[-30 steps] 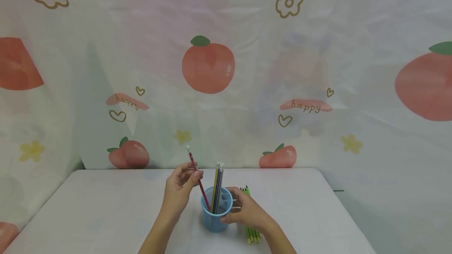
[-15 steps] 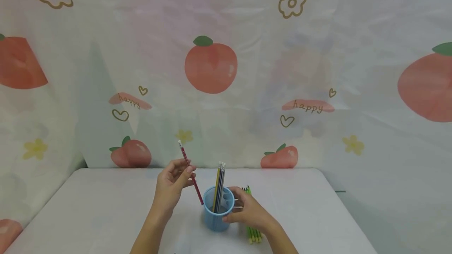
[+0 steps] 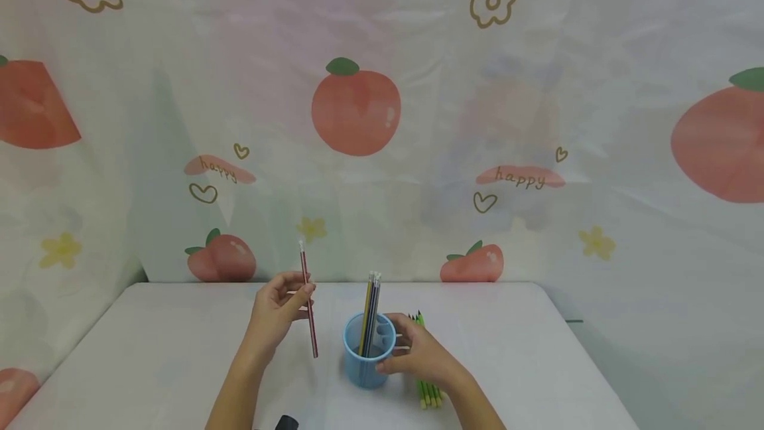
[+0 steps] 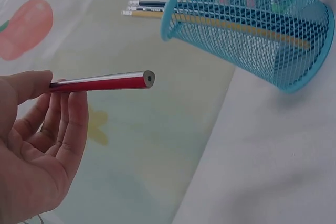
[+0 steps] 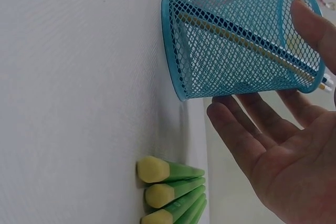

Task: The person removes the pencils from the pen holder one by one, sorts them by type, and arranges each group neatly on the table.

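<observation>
My left hand (image 3: pixel 271 317) pinches a red pencil (image 3: pixel 312 334) between thumb and fingertips, to the left of the blue mesh pencil cup (image 3: pixel 364 375). The pencil stands nearly upright, its white eraser end up; in the left wrist view its flat lower end (image 4: pixel 149 79) shows a dark core. On the cup's right side, my right hand (image 3: pixel 424 358) holds it, thumb near the rim and fingers behind. Inside the cup lean several pencils (image 3: pixel 369 314), yellow and dark, with white eraser ends up. Green pencils (image 3: pixel 428 395) lie on the table, partly hidden by my right hand.
The white table (image 3: pixel 149 350) backs onto a patterned curtain (image 3: pixel 418 118) with fruit and flower prints. A small black object (image 3: pixel 287 423) shows at the bottom edge of the head view; its kind cannot be told.
My left hand has drawn the red pencil out of the cup and moved left with it. The pencil has turned more upright. My right hand stays on the cup; a black object has appeared at the bottom.
</observation>
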Motion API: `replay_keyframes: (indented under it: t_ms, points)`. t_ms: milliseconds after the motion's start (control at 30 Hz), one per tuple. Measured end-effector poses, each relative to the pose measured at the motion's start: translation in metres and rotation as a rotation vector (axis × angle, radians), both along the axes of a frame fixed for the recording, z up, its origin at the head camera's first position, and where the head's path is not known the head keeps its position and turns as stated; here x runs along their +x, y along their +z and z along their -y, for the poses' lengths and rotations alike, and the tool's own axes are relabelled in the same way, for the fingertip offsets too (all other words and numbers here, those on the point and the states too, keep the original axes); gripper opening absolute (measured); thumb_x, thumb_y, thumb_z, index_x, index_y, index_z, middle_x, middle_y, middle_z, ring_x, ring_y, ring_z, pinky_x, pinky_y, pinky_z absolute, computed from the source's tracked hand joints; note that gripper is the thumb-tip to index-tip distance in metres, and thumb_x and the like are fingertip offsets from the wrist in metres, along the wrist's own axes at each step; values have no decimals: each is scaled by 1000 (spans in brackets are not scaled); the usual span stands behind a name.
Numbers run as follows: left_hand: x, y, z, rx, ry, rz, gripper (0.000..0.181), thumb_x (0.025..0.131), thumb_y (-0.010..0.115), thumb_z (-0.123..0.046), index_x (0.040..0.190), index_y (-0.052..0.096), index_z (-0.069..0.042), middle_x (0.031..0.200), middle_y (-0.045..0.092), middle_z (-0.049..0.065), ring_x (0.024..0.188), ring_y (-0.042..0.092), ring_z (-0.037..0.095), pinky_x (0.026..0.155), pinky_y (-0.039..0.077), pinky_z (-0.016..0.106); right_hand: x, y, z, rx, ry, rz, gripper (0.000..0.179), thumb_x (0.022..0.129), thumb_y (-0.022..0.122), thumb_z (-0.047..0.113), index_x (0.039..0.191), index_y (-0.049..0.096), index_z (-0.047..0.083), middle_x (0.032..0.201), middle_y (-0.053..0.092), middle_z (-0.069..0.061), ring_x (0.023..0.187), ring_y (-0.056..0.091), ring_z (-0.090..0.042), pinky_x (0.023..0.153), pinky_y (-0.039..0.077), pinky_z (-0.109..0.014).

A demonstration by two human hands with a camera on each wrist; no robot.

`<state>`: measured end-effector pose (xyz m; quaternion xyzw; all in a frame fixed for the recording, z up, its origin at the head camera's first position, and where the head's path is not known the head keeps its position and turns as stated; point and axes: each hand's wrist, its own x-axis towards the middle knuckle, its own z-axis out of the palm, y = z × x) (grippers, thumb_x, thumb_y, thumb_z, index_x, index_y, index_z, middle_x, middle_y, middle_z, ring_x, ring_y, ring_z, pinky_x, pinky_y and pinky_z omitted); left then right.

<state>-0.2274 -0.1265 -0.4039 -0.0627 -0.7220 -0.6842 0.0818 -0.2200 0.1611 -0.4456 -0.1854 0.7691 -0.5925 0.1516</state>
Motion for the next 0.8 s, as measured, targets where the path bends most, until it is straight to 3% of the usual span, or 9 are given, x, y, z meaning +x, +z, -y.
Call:
replay_keyframes:
  t_ms: [333,567,800]
  points:
    - [-8,-15,9,-54,-10,121,30,95,69,-18,120,61,-4,108,63,17,84,66,18,73,62,31,-2,-2,0,2,-4,8,77,76,86,10,143,47,9,138,57,-14,127,55,-39,105,49,-54]
    - [-15,-29,14,-86,8,156,28,95,68,-15,119,61,-2,103,63,14,85,65,26,70,62,32,-2,-2,1,0,0,2,77,77,85,10,143,47,8,139,57,-14,128,55,-40,105,48,-54]
    - [-19,-40,16,-167,27,179,28,95,68,-14,119,63,-1,101,64,12,85,66,23,70,62,33,-2,-3,0,-3,3,6,79,77,86,11,144,45,8,140,56,-15,129,54,-40,106,48,-54]
